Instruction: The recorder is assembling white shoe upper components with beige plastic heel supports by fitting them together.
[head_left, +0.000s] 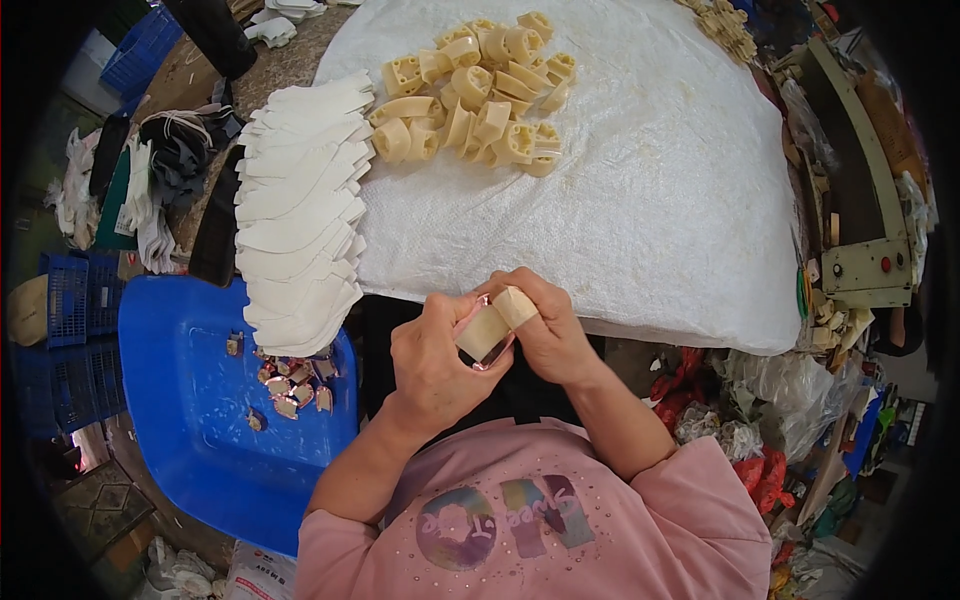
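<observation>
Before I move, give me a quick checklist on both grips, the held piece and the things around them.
1. Left grip holding the pink-edged piece: ok.
2. Right grip firm on it: cannot tell; it's at the right side, fingers partly hidden.
3. Piece's underside: cannot tell, out of view.
4. Beige moulded parts away from both grips: ok, piled on the white sheet.
5. White pieces clear of the blue tub: not ok, their near end overlaps it in this view.

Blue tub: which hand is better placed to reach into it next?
Left, probably: the left hand is nearer the blue tub; the right hand is farther across. Both are on the pink-edged piece.
</observation>
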